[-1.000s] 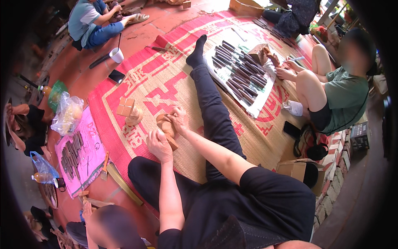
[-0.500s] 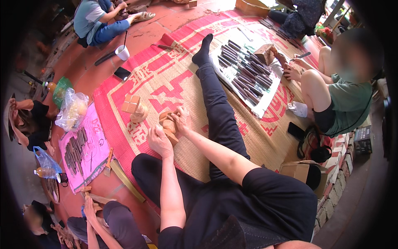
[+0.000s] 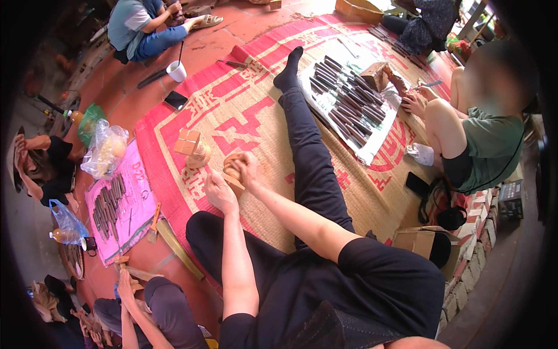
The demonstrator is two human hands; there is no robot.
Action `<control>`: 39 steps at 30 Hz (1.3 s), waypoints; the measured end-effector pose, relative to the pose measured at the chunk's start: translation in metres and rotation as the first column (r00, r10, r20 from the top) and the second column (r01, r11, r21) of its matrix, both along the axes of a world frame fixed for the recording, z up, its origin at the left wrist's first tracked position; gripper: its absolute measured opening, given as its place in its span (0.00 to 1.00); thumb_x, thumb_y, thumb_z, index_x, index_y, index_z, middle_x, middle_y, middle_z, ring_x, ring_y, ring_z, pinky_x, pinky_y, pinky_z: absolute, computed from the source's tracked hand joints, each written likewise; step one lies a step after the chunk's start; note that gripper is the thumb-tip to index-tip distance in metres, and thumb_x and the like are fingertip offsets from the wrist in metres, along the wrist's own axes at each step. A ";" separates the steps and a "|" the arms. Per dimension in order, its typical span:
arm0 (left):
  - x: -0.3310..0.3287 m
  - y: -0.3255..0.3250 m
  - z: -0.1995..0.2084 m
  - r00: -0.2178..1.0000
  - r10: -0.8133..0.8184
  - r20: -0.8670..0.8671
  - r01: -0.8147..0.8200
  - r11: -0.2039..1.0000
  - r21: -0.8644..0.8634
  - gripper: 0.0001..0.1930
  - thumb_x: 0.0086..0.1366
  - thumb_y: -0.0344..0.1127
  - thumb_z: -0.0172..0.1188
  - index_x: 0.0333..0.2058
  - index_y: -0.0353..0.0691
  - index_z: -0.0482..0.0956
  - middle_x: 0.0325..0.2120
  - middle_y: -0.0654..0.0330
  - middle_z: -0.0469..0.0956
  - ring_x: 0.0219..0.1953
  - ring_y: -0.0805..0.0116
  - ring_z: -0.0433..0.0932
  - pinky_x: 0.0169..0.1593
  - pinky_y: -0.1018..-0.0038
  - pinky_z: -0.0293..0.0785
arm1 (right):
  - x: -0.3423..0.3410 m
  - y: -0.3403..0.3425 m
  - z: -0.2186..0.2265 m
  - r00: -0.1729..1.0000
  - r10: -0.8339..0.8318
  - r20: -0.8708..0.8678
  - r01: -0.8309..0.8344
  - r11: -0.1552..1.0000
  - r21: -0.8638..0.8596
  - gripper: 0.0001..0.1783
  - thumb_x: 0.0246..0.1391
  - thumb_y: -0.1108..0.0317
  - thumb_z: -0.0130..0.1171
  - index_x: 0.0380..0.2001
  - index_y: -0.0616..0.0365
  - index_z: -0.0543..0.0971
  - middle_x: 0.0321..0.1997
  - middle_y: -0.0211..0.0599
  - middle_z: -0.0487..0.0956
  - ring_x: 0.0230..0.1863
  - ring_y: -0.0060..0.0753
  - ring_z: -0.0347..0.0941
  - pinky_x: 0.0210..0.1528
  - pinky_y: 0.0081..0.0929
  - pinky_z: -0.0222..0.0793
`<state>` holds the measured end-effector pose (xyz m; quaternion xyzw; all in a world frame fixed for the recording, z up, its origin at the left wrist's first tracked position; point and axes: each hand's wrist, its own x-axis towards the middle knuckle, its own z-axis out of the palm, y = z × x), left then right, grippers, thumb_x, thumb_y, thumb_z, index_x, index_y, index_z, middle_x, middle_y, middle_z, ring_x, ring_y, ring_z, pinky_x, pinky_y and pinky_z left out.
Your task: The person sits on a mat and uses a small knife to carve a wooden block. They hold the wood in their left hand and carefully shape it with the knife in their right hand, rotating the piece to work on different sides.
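Between my hands, above the woven mat, is a pale wooden carving (image 3: 231, 166) with a rounded, ridged end and a square block. Its lower part is partly hidden by my fingers. My left hand (image 3: 221, 193) is closed on the block end, nearest my left knee. My right hand (image 3: 250, 168) grips the rounded end from the right, fingers curled; whether a small tool is in it does not show. Just left of the carving, a similar wooden piece (image 3: 187, 142) stands on the mat, with a square block on top and a rounded part below.
My outstretched leg (image 3: 314, 151) crosses the red-and-tan mat (image 3: 250, 131). Right of it, many dark-handled carving tools (image 3: 349, 99) lie on white cloth, beside a seated person (image 3: 488, 128). More tools (image 3: 109, 203) lie on a pink sheet at left. A phone (image 3: 176, 100) and white cup (image 3: 176, 71) are farther off.
The carving has turned in my hands, so its rounded, ridged end now shows. My right hand has shifted slightly down, and my left hand has rolled over. The view has moved slightly.
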<state>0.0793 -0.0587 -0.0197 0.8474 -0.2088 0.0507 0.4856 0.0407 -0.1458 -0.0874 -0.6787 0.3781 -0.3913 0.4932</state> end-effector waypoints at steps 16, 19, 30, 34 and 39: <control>-0.005 0.004 -0.010 0.989 -0.029 0.148 0.032 0.999 -0.019 0.20 0.70 0.42 0.42 0.28 0.31 0.72 0.27 0.47 0.74 0.34 0.45 0.72 0.39 0.55 0.67 | -0.023 -0.018 -0.023 0.978 -0.127 -0.167 0.099 0.981 -0.168 0.13 0.49 0.64 0.63 0.36 0.55 0.73 0.50 0.37 0.73 0.49 0.48 0.67 0.52 0.44 0.61; -0.007 0.002 -0.009 0.987 -0.050 0.155 0.054 0.998 -0.018 0.18 0.69 0.40 0.43 0.27 0.32 0.72 0.26 0.47 0.72 0.33 0.44 0.72 0.39 0.53 0.66 | -0.018 0.008 -0.009 0.998 -0.016 0.065 0.024 0.993 -0.117 0.13 0.49 0.64 0.63 0.35 0.56 0.73 0.52 0.39 0.72 0.51 0.48 0.66 0.55 0.43 0.60; -0.008 0.006 -0.004 0.980 -0.012 0.201 0.019 0.999 -0.035 0.16 0.70 0.39 0.45 0.26 0.34 0.72 0.25 0.51 0.71 0.32 0.48 0.72 0.37 0.56 0.67 | -0.012 -0.021 -0.016 0.984 -0.082 -0.159 0.051 0.981 -0.189 0.10 0.49 0.64 0.65 0.30 0.56 0.75 0.51 0.41 0.72 0.47 0.47 0.69 0.51 0.44 0.64; -0.009 0.011 -0.004 0.990 0.003 0.142 0.001 1.000 -0.025 0.16 0.69 0.39 0.45 0.26 0.35 0.72 0.25 0.51 0.72 0.33 0.47 0.72 0.38 0.56 0.67 | -0.006 0.006 0.011 0.991 0.079 0.112 -0.064 0.988 -0.139 0.09 0.48 0.67 0.64 0.31 0.56 0.75 0.52 0.40 0.73 0.51 0.46 0.69 0.55 0.40 0.62; -0.004 0.007 -0.006 0.979 -0.018 0.201 0.022 1.000 -0.016 0.17 0.70 0.39 0.44 0.26 0.34 0.72 0.26 0.50 0.72 0.33 0.46 0.72 0.38 0.56 0.67 | -0.004 0.014 0.003 0.994 0.091 0.068 -0.071 0.965 -0.252 0.10 0.49 0.67 0.62 0.31 0.59 0.74 0.49 0.43 0.75 0.51 0.48 0.69 0.56 0.40 0.62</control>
